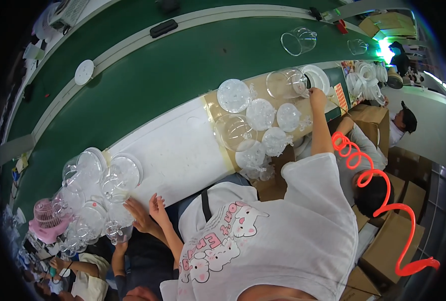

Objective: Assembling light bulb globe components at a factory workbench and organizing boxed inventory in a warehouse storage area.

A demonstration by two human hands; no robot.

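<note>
My right hand reaches out to the far right of the table, fingers pinched at the knob end of a clear plastic dome cover lying on its side. Beside that hand is a stack of white rings. My left hand hovers at the table's near edge, fingers apart and slightly curled, holding nothing. Left of it, a co-worker's hand is close to a cluster of clear domes on white bases. Between my arms lie another clear dome and several round clear pieces with frosted-looking contents.
A white sheet and brown cardboard cover the near tabletop. Beyond runs a green belt carrying clear domes. A red coiled hose hangs at right, near a crouching co-worker and cardboard boxes.
</note>
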